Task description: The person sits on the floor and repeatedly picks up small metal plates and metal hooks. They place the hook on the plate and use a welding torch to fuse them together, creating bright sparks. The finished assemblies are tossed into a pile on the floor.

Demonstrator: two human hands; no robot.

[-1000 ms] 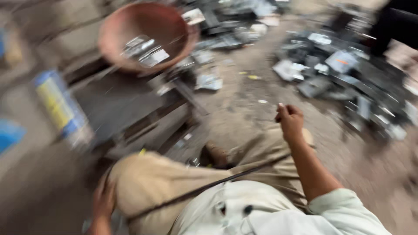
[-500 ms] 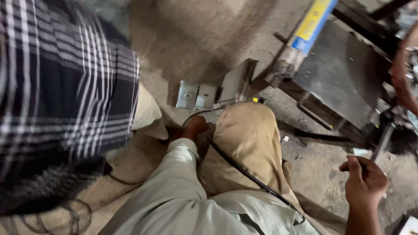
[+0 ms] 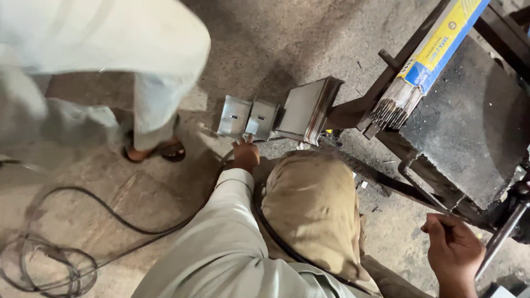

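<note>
The left hand has pushed forward off the knee since half a second ago and now has its fingertips on the lower edge of the bent metal brackets on the floor; the fingers are curled loosely and I cannot tell whether they grip anything. The passer-by in the checked cloth is gone, and a person in pale trousers now stands to the left of the brackets, one sandalled foot close by. The right hand has dropped a little and sits half closed, well to the right of the brackets, holding nothing I can see.

Two brackets lie side by side, touching, and against their right edge leans one stack of flat plates, tilted up. Right of the stack stands a dark steel table, its frame edge boxing in that side, with one open packet of welding rods sloping across it. One black cable loops over bare concrete below and left of the brackets, where there is open room
</note>
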